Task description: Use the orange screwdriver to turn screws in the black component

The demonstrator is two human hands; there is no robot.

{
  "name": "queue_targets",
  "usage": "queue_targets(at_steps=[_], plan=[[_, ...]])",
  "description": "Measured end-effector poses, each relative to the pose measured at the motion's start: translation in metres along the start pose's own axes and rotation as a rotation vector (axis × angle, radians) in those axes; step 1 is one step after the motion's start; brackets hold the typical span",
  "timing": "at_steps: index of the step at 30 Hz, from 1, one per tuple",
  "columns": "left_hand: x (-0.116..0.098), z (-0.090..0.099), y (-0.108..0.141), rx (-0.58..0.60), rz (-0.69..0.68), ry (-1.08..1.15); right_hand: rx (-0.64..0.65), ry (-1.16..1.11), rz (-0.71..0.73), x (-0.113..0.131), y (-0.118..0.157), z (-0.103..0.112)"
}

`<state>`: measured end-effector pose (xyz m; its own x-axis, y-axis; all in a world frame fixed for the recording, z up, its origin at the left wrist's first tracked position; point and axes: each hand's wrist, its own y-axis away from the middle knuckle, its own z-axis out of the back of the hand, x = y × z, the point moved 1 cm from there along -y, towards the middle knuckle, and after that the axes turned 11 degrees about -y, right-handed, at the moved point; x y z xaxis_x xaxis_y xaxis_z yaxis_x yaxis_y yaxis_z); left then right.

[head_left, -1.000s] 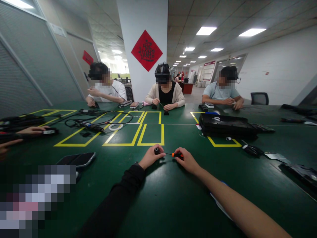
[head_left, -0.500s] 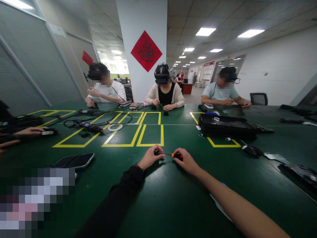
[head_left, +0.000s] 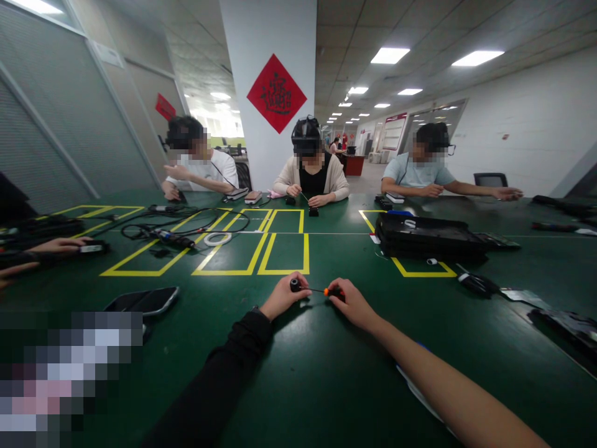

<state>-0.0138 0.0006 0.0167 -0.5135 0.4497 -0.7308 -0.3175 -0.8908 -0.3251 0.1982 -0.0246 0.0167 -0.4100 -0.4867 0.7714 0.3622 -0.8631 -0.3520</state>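
Note:
Near the middle of the green table (head_left: 298,348), my left hand (head_left: 282,297) pinches a small black cylindrical part (head_left: 295,285) with a round end. My right hand (head_left: 351,303) is closed around the black and orange handle of a screwdriver (head_left: 328,292). The screwdriver's thin shaft lies level, pointing left to the fingers and the black part. Whether its tip touches the part is hidden by my left fingers. Both hands are just above the tabletop.
A black case (head_left: 431,239) stands right of centre, with cables (head_left: 478,285) beyond it. Left are a phone (head_left: 144,300), a white cable coil (head_left: 217,239) and tangled black cables (head_left: 170,238). Yellow tape (head_left: 283,272) marks the table. Several people sit around it; a co-worker's hand (head_left: 60,245) is at left.
My hands, the black part and the screwdriver stay almost as they were. The person at far right has stretched one arm outward to the right. The view has shifted very slightly.

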Motion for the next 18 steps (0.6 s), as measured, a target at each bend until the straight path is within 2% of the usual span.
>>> queue_targets(at_steps=[18], plan=[[0.0018,-0.0011,-0.0006,0.004,-0.011,0.017,-0.031,-0.021,-0.006,-0.0001,0.0002,0.0]])
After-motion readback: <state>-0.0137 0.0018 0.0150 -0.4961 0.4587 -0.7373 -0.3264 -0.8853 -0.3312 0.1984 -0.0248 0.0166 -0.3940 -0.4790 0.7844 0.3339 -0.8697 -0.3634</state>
